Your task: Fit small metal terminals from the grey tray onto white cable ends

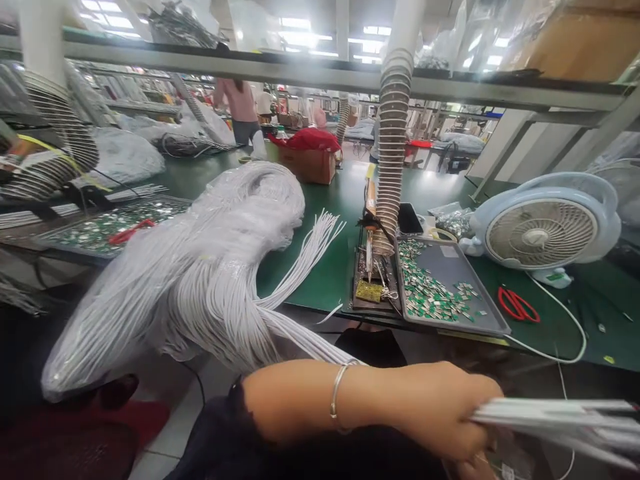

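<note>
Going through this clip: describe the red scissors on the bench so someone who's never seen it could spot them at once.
Start at the pale blue desk fan on the green-topped workbench. Just below it, right of the metal tray of green-and-silver parts, lie the red-handled scissors. Unlike the red-handled tool on the far-left tray, they rest directly on the green surface.

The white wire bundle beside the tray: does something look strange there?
One short white wire lies loose at the edge of the bench, apart from the bundle, just left of the tray. It looks stray, though the view cannot show whether it is cut free.
</note>
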### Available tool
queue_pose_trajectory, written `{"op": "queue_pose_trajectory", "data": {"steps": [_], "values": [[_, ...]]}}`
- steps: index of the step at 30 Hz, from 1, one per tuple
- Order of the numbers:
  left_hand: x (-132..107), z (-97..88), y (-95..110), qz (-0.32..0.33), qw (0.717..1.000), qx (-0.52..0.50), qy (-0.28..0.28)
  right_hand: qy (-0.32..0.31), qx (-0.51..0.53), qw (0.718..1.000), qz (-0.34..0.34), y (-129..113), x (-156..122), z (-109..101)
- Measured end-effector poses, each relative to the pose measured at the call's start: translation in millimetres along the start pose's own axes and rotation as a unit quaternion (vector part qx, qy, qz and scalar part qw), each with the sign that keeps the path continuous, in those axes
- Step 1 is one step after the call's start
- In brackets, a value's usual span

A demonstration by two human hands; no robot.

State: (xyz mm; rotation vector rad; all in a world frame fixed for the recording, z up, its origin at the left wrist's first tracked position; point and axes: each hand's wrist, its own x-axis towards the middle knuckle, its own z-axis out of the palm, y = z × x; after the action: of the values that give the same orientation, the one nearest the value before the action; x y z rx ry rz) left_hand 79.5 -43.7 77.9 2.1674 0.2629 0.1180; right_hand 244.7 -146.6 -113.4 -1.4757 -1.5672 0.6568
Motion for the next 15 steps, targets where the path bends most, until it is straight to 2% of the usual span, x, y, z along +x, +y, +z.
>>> {"op": "queue_pose_trajectory", "data": {"steps": [2,4,6,8,9,11,12,15], "values": [[-10.2,3.7,-13.1,-0.008,0.994,-0.078,0.081,-0.003,0.031,1.0,0.003,-7.7,2.3,-3.6],[-22.0,5.0,-28.7,-0.001,0.968,-0.182,0.173,-0.041,0.138,0.989,-0.03,-20.6,8.9,-7.9],[-33.1,6.1,-46.1,0.01,0.937,-0.267,0.225,-0.109,0.234,0.963,-0.077,-36.1,19.2,-11.8],[-42.4,8.3,-63.6,-0.018,0.904,-0.337,0.261,-0.125,0.266,0.95,-0.101,-50.9,30.2,-13.7],[-46.3,9.8,-71.5,-0.041,0.889,-0.359,0.282,-0.112,0.274,0.949,-0.107,-57.5,35.2,-13.6],[-53.0,12.6,-84.3,-0.073,0.863,-0.393,0.309,-0.039,0.307,0.942,-0.129,-69.5,44.3,-12.1],[-55.8,13.4,-88.8,-0.077,0.862,-0.393,0.312,0.0,0.323,0.935,-0.147,-75.0,48.9,-11.1],[-62.3,13.5,-96.0,-0.064,0.885,-0.357,0.291,0.159,0.331,0.905,-0.214,-90.3,65.3,-9.2]]}}
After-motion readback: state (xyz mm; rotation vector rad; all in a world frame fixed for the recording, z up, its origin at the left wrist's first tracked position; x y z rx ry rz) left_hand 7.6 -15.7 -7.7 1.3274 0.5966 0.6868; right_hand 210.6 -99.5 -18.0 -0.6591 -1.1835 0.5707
